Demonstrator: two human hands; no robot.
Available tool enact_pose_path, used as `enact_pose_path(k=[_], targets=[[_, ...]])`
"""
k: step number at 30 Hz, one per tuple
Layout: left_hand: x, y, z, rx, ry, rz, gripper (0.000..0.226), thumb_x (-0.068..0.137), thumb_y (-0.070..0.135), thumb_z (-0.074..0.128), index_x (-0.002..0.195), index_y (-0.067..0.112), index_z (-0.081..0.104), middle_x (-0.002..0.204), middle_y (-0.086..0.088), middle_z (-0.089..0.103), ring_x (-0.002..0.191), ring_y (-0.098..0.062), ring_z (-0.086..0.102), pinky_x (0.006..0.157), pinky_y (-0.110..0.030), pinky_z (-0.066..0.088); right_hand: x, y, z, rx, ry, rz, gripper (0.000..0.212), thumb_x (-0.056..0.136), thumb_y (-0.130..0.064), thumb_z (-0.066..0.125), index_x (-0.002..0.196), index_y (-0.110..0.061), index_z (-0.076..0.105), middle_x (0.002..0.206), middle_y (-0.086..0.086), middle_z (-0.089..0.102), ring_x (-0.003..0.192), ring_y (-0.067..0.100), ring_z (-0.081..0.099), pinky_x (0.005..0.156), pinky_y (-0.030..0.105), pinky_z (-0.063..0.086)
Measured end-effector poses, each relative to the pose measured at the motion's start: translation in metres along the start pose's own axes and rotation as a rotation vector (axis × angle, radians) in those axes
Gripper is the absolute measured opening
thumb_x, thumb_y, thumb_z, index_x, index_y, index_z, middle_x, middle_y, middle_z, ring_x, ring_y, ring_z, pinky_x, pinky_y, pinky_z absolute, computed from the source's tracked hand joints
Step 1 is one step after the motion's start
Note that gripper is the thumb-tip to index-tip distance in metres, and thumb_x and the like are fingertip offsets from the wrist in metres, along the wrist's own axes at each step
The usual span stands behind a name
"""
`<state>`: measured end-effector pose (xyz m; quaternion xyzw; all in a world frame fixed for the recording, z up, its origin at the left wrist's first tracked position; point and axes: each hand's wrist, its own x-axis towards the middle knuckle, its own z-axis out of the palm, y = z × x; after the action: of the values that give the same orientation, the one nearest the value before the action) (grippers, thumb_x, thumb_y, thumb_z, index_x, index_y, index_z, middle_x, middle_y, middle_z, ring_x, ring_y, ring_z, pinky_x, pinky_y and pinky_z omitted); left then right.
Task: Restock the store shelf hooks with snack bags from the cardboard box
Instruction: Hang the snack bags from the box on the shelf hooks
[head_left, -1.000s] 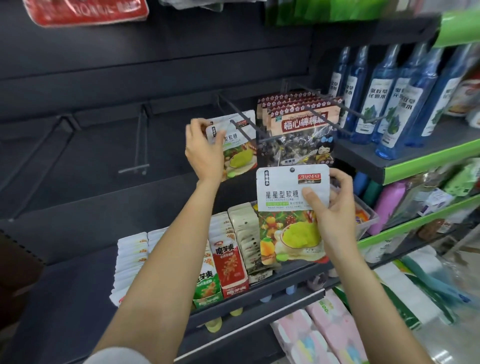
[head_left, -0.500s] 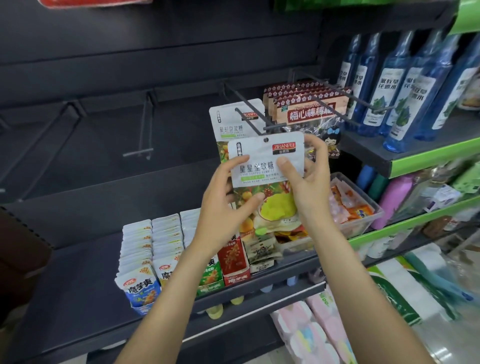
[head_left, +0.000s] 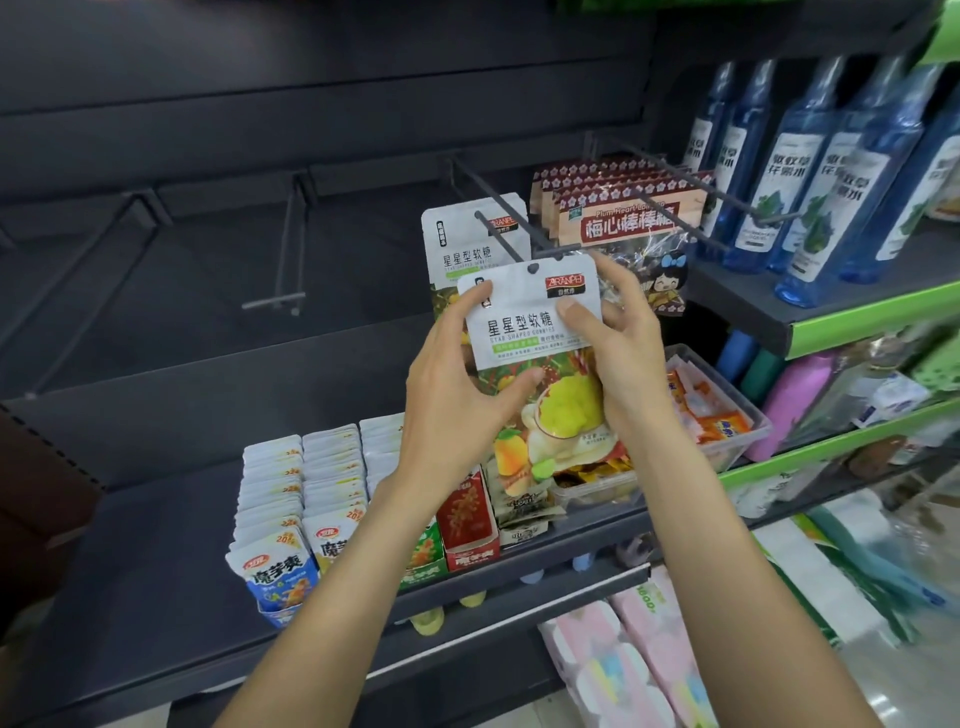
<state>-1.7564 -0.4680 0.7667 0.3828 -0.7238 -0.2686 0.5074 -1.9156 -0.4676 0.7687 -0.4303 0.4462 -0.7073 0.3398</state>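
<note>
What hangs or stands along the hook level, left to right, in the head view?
Bare hook → gummy bag held by both hands → plum lollipop bags → blue bottles.

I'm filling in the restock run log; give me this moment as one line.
phase: hanging | both hands hold gummy bag | hole at hook tip | one bag already hung

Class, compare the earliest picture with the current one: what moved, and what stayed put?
The left hand left the hung bag and joined the right hand gripping the white star-gummy bag, now raised to the hook tip. Plum lollipop bags stayed put.
</note>
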Motion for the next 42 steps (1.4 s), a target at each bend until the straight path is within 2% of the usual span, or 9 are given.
enact_pose_path(k=[9, 12, 16, 22, 25, 27, 30, 37, 42], targets=[[0.033, -0.034, 0.008, 0.115, 0.060, 0.013, 0.070, 0.076, 0.023, 0.077, 0.137, 0.026, 0.043, 0.125, 0.015, 0.049, 0.115, -0.010, 0.055, 0.091, -0.044, 0.052, 0.010, 0.025, 0.002, -0.342, 0.044, -0.258, 0.040, 0.087, -0.010, 0.064, 0.116, -0.031, 0.046, 0.113, -0.006, 0.060, 0.099, 0.005, 0.063, 0.077, 0.030, 0.055], [0.060, -0.051, 0.013, 0.227, 0.099, 0.042, 0.067, 0.080, 0.019, 0.075, 0.139, 0.019, 0.042, 0.127, 0.006, 0.051, 0.107, 0.007, 0.043, 0.089, -0.026, 0.045, 0.033, 0.047, 0.007, -0.589, -0.032, -0.349, 0.035, 0.088, -0.013, 0.063, 0.122, -0.021, 0.055, 0.117, -0.004, 0.050, 0.103, 0.010, 0.055, 0.087, 0.029, 0.051], [0.092, -0.067, 0.018, 0.408, 0.068, 0.012, 0.076, 0.084, 0.027, 0.072, 0.146, 0.019, 0.030, 0.132, -0.005, 0.046, 0.107, -0.018, 0.056, 0.077, -0.030, 0.044, 0.076, 0.063, 0.026, -0.832, -0.109, -0.290, 0.046, 0.089, -0.012, 0.064, 0.133, -0.011, 0.051, 0.138, 0.008, 0.041, 0.117, 0.008, 0.040, 0.099, 0.016, 0.030], [0.110, -0.069, 0.027, 0.504, -0.003, -0.078, 0.086, 0.085, 0.018, 0.067, 0.153, 0.021, 0.014, 0.138, -0.017, 0.031, 0.118, -0.034, 0.046, 0.086, -0.047, 0.051, 0.100, 0.075, 0.037, -1.119, -0.154, -0.213, 0.046, 0.093, -0.024, 0.058, 0.137, -0.013, 0.048, 0.148, 0.019, 0.034, 0.137, 0.037, 0.031, 0.108, 0.043, 0.034], [0.088, -0.060, 0.027, 0.408, 0.010, -0.187, 0.082, 0.086, 0.022, 0.067, 0.151, 0.023, 0.018, 0.151, -0.013, 0.020, 0.135, -0.032, 0.031, 0.098, -0.040, 0.042, 0.075, 0.073, 0.028, -1.066, -0.107, -0.266, 0.054, 0.093, -0.020, 0.058, 0.143, -0.015, 0.041, 0.152, 0.018, 0.027, 0.140, 0.035, 0.024, 0.110, 0.047, 0.032], [0.063, -0.051, 0.020, 0.347, 0.041, -0.206, 0.070, 0.088, 0.024, 0.065, 0.148, 0.023, 0.029, 0.147, -0.007, 0.033, 0.133, -0.025, 0.036, 0.101, -0.038, 0.041, 0.048, 0.068, 0.020, -0.967, -0.092, -0.335, 0.049, 0.093, -0.018, 0.058, 0.141, -0.013, 0.045, 0.146, 0.014, 0.039, 0.135, 0.031, 0.034, 0.109, 0.048, 0.035], [0.017, -0.034, 0.004, 0.195, 0.150, -0.146, 0.039, 0.091, 0.026, 0.061, 0.129, 0.024, 0.053, 0.117, 0.011, 0.064, 0.115, -0.015, 0.054, 0.096, -0.041, 0.045, 0.000, 0.057, 0.015, -0.836, -0.112, -0.411, 0.037, 0.095, -0.022, 0.053, 0.131, -0.013, 0.055, 0.130, 0.006, 0.056, 0.123, 0.022, 0.046, 0.103, 0.043, 0.039], [-0.101, 0.001, -0.057, 0.086, 0.424, -0.028, 0.013, 0.091, 0.023, 0.052, 0.098, 0.026, 0.062, 0.081, 0.013, 0.064, 0.080, -0.009, 0.062, 0.080, -0.026, 0.047, -0.101, 0.023, 0.037, -0.677, -0.190, -0.617, 0.021, 0.094, -0.017, 0.054, 0.104, -0.004, 0.066, 0.098, 0.005, 0.069, 0.093, 0.011, 0.058, 0.085, 0.012, 0.040], [-0.189, -0.023, -0.132, 0.352, 0.169, -0.175, 0.019, 0.088, 0.037, 0.051, 0.101, 0.031, 0.064, 0.080, 0.018, 0.065, 0.077, -0.002, 0.060, 0.067, -0.017, 0.047, -0.171, 0.050, 0.072, -0.663, -0.519, -0.458, 0.022, 0.093, -0.020, 0.054, 0.108, -0.008, 0.065, 0.099, 0.000, 0.069, 0.089, 0.008, 0.063, 0.076, 0.022, 0.051]])
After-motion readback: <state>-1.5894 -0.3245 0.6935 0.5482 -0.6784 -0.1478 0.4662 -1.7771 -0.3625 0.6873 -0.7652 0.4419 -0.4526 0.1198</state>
